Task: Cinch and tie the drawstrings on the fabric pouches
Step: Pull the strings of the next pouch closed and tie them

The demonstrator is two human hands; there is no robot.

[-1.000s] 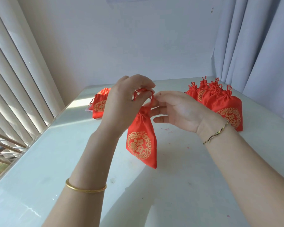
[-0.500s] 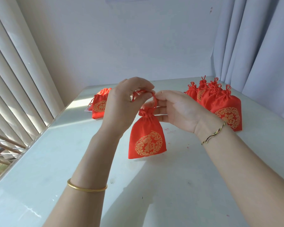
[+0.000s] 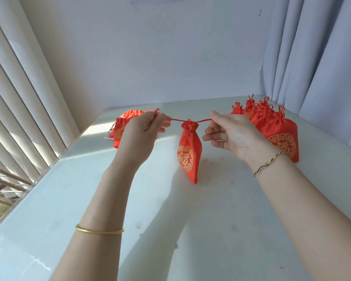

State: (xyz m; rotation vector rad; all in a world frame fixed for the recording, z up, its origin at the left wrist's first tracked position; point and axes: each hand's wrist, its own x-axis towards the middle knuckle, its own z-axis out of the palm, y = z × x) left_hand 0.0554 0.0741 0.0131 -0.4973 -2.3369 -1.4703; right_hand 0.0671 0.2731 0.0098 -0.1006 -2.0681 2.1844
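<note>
Half a second ago your two hands sat close together over the pouch's neck, working a loop of cord. Now they have drawn apart, and the drawstring point(image 3: 177, 119) runs taut in a straight line between them. Your left grip point(image 3: 144, 134) is curled round one end of the cord, whose tip pokes up above the fist. Your right grip point(image 3: 231, 136) pinches the other end between thumb and forefinger, with the remaining fingers loosely bent below.

The red pouch point(image 3: 188, 155) hangs from the middle of the cord, between your hands and above the table point(image 3: 211, 230). It has turned since then: its gold emblem faced you before, and it now angles away with one bottom corner pointing down. You cannot tell whether that corner touches the table.

The emblem is a gold ring of ornament around a Chinese character, too folded here to read. The same mark shows on the tied pouches point(image 3: 280, 134) standing bunched together behind your right wrist.

The held pouch's neck is gathered tight, so anything inside is hidden. Behind your left grip lies a pile of other pouches point(image 3: 119, 130). Small red flecks point(image 3: 211, 163) dot the table near the hanging pouch.
</note>
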